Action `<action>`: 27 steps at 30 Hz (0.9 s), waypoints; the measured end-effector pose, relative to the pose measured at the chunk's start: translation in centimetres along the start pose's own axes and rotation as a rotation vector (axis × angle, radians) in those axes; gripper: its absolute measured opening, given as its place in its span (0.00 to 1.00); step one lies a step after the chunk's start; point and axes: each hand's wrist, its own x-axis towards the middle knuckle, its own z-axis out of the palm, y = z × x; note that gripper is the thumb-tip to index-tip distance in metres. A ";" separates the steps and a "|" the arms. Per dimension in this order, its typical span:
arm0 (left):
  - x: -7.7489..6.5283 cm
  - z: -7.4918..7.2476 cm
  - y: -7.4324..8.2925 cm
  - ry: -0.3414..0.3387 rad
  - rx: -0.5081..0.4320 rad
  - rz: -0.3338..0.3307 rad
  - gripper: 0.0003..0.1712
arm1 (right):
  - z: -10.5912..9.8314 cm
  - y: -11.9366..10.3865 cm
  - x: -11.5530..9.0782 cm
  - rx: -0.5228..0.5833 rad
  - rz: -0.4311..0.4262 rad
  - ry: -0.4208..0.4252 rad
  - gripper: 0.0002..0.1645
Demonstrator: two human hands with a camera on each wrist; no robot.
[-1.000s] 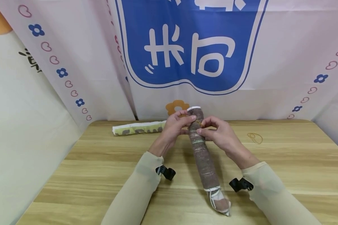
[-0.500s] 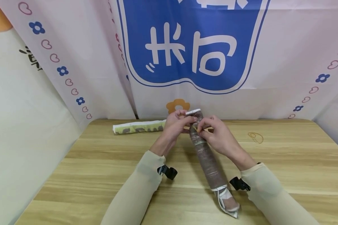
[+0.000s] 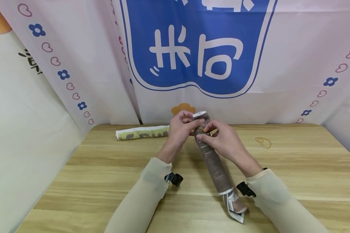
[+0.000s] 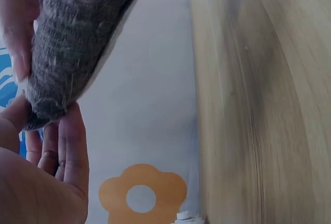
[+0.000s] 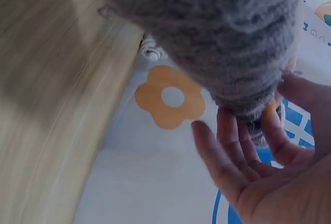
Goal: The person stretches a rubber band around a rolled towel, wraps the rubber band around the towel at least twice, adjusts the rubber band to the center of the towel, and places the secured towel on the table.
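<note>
A long rolled brown towel [image 3: 215, 168] with white edging slants over the table, its far end raised and its near end loosely folded. My left hand [image 3: 179, 127] grips the far end, thumb on top and fingers behind, as the left wrist view also shows. Around the roll just below that thumb is a yellow-orange rubber band [image 3: 203, 129], mostly hidden by fingers. My right hand [image 3: 224, 137] pinches this band between thumb and forefinger against the towel. In the right wrist view, a bit of the band shows at the fingertip, with the towel's fuzzy surface [image 5: 227, 43] filling the top.
Behind my left hand lies a green and grey patterned cloth roll [image 3: 143, 132] with white edging. A loose rubber band [image 3: 263, 142] is on the wooden table [image 3: 294, 181] to the right. A printed curtain [image 3: 294, 64] hangs behind the table's back edge.
The towel's near end has swung to the right. My right hand has shifted slightly left over the towel, working at the rubber band. My left hand stays at the far end.
</note>
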 end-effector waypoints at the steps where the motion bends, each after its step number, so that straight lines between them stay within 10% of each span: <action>1: 0.0 0.1 0.0 0.008 0.000 0.004 0.16 | 0.1 0.0 0.1 0.008 0.012 0.002 0.17; 17: 0.8 -0.2 -0.8 -0.122 0.010 -0.139 0.22 | 0.7 1.1 1.0 0.444 0.146 0.012 0.12; 27: 0.9 -0.1 -0.5 -0.025 0.038 -0.170 0.16 | 1.6 1.4 1.1 0.378 0.039 0.000 0.07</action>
